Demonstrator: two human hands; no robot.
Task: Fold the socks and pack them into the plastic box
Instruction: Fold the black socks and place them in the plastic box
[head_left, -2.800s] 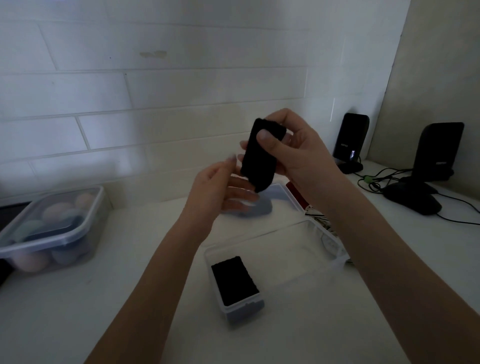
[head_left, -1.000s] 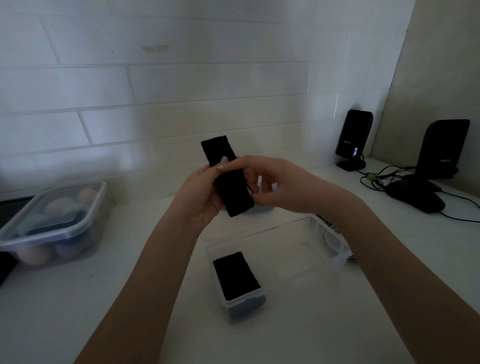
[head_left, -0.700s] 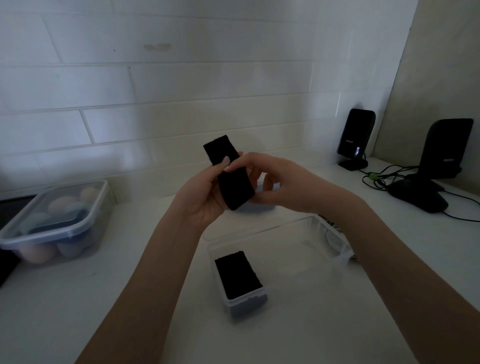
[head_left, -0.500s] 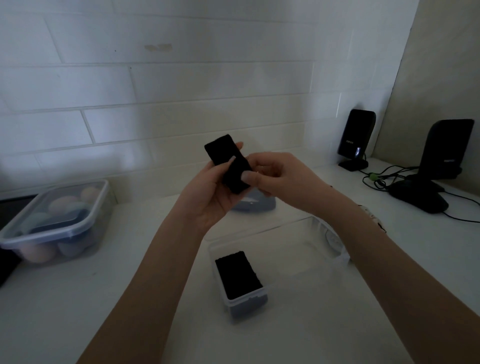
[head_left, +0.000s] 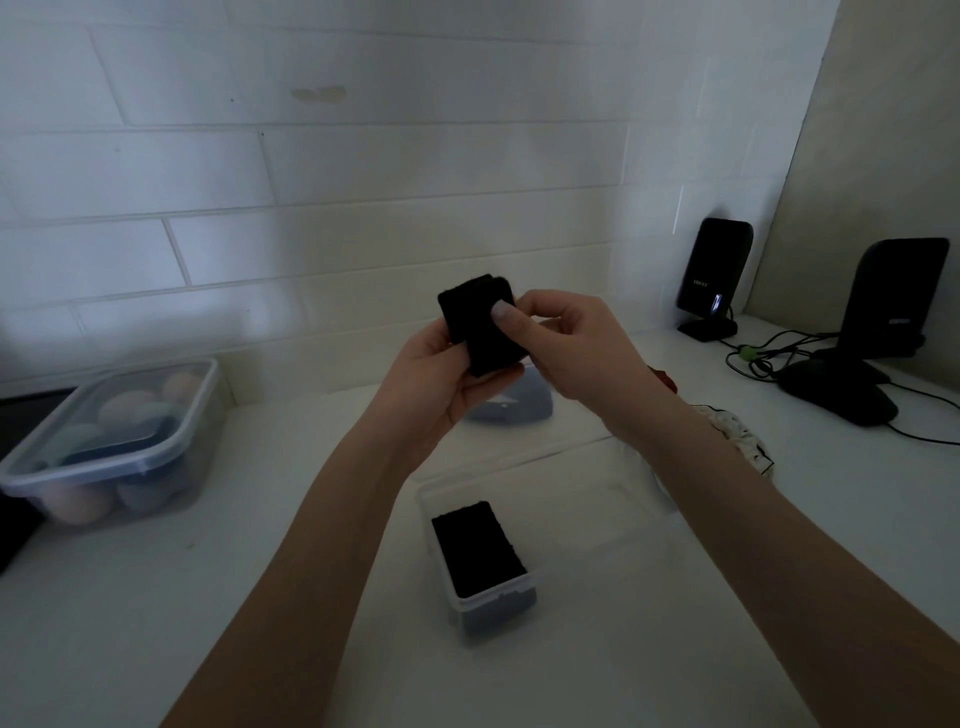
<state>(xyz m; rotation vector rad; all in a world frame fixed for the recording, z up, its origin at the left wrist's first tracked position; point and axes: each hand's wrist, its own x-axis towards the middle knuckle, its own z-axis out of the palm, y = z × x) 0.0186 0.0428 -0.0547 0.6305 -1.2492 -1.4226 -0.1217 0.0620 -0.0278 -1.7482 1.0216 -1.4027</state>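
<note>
Seen from the head camera, a person folds a black sock (head_left: 485, 325) in mid-air above a white counter (head_left: 156, 597), both hands closed around it: the left hand (head_left: 441, 384) cradles the bundle from below and behind with its fingers curled under the fabric, while the right hand (head_left: 566, 348) pinches the near face, its thumb pressed flat on the cloth. The sock sits doubled over between the two hands, raised well above the clear plastic box (head_left: 597, 499) that stands open on the counter just beneath the wrists; one folded black sock (head_left: 478, 548) already lies at the box's near-left end, the rest of the box looking free. To finish this fold well, the thumb likely needs to hold the layers tight and square so the bundle does not spring open, then the sock should go down flat beside the one already packed. A second lidded tub (head_left: 111, 447) of rounded items stands well apart at the left, a bluish object (head_left: 511, 405) lies behind the hands, and two dark speakers (head_left: 719, 278) with cables stand at the right
</note>
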